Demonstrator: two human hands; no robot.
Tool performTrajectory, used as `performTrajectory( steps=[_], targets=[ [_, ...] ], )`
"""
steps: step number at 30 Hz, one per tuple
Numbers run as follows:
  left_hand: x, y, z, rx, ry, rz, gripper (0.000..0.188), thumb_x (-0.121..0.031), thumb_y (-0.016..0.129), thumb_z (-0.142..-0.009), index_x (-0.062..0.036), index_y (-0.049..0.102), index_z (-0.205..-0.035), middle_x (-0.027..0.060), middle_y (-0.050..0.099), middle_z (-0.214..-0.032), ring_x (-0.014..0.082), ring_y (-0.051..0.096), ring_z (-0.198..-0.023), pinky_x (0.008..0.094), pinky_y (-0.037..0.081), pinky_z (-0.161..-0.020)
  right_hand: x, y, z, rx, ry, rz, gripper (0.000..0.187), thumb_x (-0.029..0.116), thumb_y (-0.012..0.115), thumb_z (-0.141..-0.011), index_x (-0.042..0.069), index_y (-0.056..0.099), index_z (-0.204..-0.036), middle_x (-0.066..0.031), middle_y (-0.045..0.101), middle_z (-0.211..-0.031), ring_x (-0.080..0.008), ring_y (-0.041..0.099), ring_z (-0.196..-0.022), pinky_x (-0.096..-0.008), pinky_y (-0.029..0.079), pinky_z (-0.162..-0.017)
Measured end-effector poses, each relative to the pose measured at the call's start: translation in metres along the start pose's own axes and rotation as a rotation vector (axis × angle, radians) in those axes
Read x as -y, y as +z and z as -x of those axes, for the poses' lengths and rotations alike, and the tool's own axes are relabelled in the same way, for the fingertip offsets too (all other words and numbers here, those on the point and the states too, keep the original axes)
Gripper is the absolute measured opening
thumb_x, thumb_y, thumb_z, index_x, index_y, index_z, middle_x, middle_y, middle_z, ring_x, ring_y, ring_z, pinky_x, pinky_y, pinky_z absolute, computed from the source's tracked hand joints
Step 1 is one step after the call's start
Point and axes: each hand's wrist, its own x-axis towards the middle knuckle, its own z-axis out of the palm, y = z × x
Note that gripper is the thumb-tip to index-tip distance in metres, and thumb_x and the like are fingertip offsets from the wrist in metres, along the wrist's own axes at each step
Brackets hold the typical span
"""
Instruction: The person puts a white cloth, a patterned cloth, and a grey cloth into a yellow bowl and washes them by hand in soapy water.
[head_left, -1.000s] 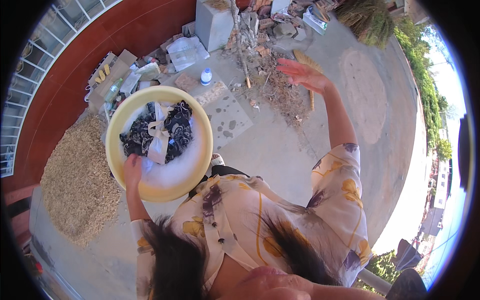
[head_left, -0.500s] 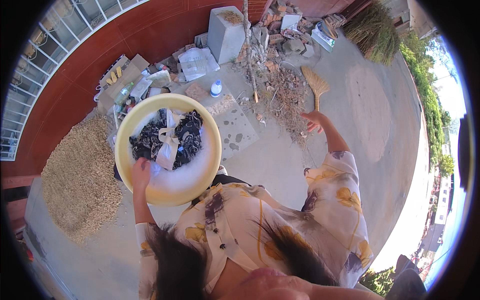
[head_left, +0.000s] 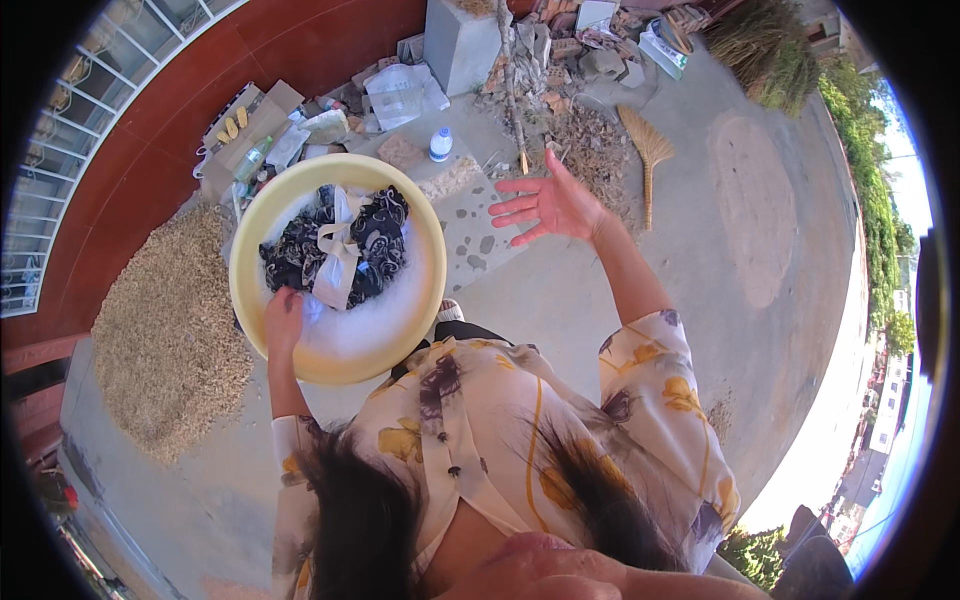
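A large pale-yellow basin [head_left: 437, 250] contains dark patterned cloth [head_left: 377, 235] with a white strap-like piece [head_left: 340, 250] lying over it. White suds [head_left: 355, 345] surround the cloth. Reaching over the basin's near-left rim, my left hand [head_left: 283, 318] has its fingers bent and pressed together at the edge of the dark cloth. Their tips are partly hidden there. To the right of the basin, my right hand [head_left: 555, 208] hangs in the air, palm showing, fingers spread, holding nothing.
A white bottle with a blue cap [head_left: 440, 145] stands beyond the basin. A straw broom [head_left: 647, 150] lies to the right, by dry sweepings [head_left: 600, 150]. A grain-like heap [head_left: 175, 330] lies left. Rubble [head_left: 600, 65], a wooden pole [head_left: 512, 90] and a pale block [head_left: 460, 50] stand behind.
My right hand has swung left from beside the broom's handle toward the basin, its fingers now spread wide. My left hand stays at the cloth. The whole view has shifted slightly.
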Motion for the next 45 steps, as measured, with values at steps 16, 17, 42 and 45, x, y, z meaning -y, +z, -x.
performTrajectory(
  steps=[16, 17, 42, 45],
  targets=[
    [0.007, 0.007, -0.003, -0.031, -0.085, -0.168, 0.031, -0.020, 0.059, -0.088, 0.0062, 0.063, -0.103, 0.0224, 0.069, -0.100, 0.0368, 0.066, -0.095, 0.0402, 0.050, -0.084, 0.005, -0.112, 0.076, -0.538, -0.150, 0.060, 0.082, 0.070, 0.025, -0.095, 0.005, 0.050, -0.138, -0.0206, 0.050, -0.141, -0.0397, 0.050, -0.127, -0.0598, 0.045, -0.097],
    [-0.005, 0.005, -0.005, 0.001, -0.075, -0.136, 0.031, -0.020, 0.059, -0.088, 0.0062, 0.062, -0.104, 0.0225, 0.069, -0.100, 0.0369, 0.066, -0.096, 0.0402, 0.050, -0.084, 0.002, -0.102, 0.076, -0.467, -0.202, -0.017, 0.083, 0.070, 0.025, -0.095, 0.004, 0.049, -0.138, -0.0215, 0.050, -0.140, -0.0400, 0.050, -0.127, -0.0596, 0.045, -0.097],
    [-0.139, -0.036, 0.013, -0.355, 0.195, -0.092, 0.028, -0.017, 0.065, -0.089, -0.0040, 0.065, -0.113, 0.0143, 0.057, -0.110, 0.0325, 0.057, -0.102, 0.0416, 0.047, -0.086, -0.034, -0.075, 0.096, -0.317, -0.395, -0.096, 0.085, 0.076, 0.029, -0.090, 0.021, 0.021, -0.155, -0.0259, 0.037, -0.148, -0.0450, 0.045, -0.130, -0.0631, 0.043, -0.097],
    [-0.197, -0.029, 0.004, -0.335, 0.386, 0.022, 0.022, -0.015, 0.068, -0.088, -0.0037, 0.069, -0.106, 0.0115, 0.058, -0.102, 0.0282, 0.058, -0.096, 0.0384, 0.047, -0.084, -0.039, -0.065, 0.098, -0.196, -0.415, -0.191, 0.090, 0.079, 0.026, -0.089, 0.016, 0.025, -0.154, -0.0267, 0.041, -0.145, -0.0443, 0.047, -0.128, -0.0621, 0.044, -0.097]
  ],
)
